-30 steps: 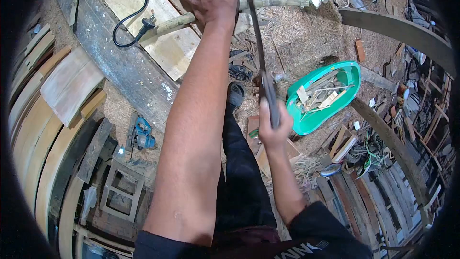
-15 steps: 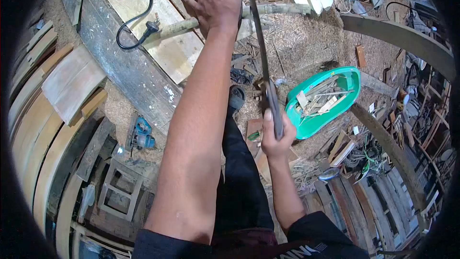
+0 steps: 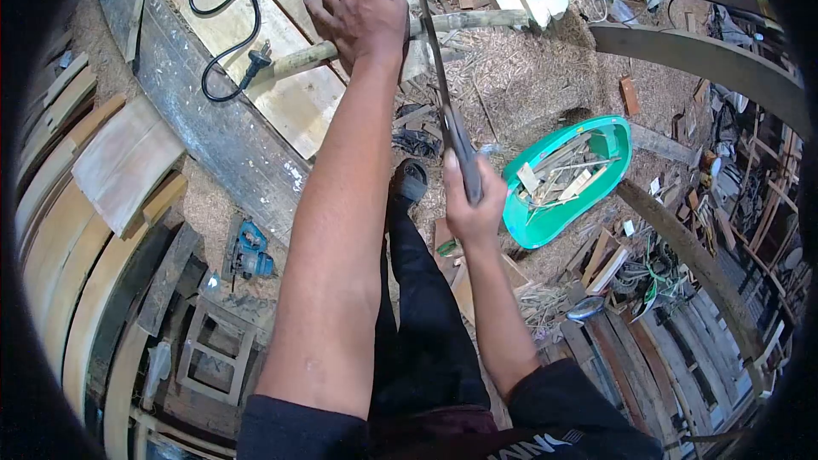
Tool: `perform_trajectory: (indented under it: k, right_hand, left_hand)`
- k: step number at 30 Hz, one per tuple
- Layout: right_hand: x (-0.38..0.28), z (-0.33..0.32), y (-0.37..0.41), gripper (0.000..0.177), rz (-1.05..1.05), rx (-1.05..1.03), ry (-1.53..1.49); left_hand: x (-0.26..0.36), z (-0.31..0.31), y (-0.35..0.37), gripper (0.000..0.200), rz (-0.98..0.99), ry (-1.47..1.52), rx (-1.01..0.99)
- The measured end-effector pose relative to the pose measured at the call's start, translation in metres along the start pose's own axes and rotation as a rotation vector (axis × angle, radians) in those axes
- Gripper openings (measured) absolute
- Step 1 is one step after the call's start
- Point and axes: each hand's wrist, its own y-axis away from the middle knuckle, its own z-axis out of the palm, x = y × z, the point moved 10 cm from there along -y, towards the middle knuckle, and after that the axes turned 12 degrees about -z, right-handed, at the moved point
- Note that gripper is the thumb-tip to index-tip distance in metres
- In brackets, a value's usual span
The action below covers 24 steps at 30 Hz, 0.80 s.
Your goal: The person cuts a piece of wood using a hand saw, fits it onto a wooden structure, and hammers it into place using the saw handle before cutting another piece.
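My left hand [image 3: 362, 13] bears down on a thin, rough wooden pole [image 3: 302, 58], its fingers spread over the far side. The pole lies across pale boards [image 3: 294, 119] and extends to the right past the hand. In my right hand [image 3: 473, 204] is a handsaw [image 3: 437, 60], gripped by its dark handle. The narrow blade points away from me and crosses the pole just right of my left hand. Whether its teeth have cut into the wood cannot be made out.
A black cable with a plug [image 3: 260, 58] lies on the boards. To the right stands a green tub [image 3: 514, 226] of wood scraps. A blue power tool [image 3: 253, 251] sits at lower left, near stacked curved planks [image 3: 128, 158]. Sawdust and offcuts cover the ground.
My right hand has pushed the saw forward, away from me, so its blade reaches farther past the pole. My left hand stays on the pole. The whole view has shifted slightly.
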Motion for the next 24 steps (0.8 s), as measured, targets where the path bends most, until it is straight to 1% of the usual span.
perform_trajectory:
  k: [2,3,7,9,12,17,20,21,24]
  right_hand:
    - [-0.002,0.009,-0.021,0.029,0.034,-0.014,-0.015]
    - [-0.003,0.007,-0.024,0.034,-0.014,-0.017,0.013]
    - [0.013,0.009,-0.021,0.037,0.068,-0.027,-0.082]
    - [0.006,0.01,-0.021,0.038,0.047,-0.021,-0.057]
    - [-0.006,0.012,-0.023,0.04,0.048,-0.036,-0.028]
    - [0.004,0.005,-0.029,0.042,0.055,-0.039,-0.027]
    - [-0.016,0.01,-0.021,0.042,-0.001,-0.094,0.022]
    - [-0.03,0.011,-0.019,0.041,-0.113,-0.085,0.03]
    - [-0.016,0.017,-0.014,0.038,0.002,-0.021,-0.051]
  left_hand:
    - [-0.001,0.003,-0.001,0.039,0.01,-0.005,0.008]
    - [-0.001,0.002,0.0,0.039,0.015,-0.006,0.01]
    - [-0.008,-0.005,0.002,0.043,0.0,0.135,-0.014]
    - [-0.018,-0.013,0.001,0.045,0.001,0.168,-0.005]
    - [-0.01,-0.001,0.003,0.049,0.006,0.015,-0.058]
    - [-0.004,0.007,0.001,0.052,0.049,-0.031,-0.059]
    - [-0.008,0.007,0.007,0.052,0.045,-0.043,-0.06]
    - [-0.007,0.006,0.006,0.052,0.042,-0.03,-0.053]
    - [-0.007,0.006,0.004,0.053,0.047,-0.045,-0.074]
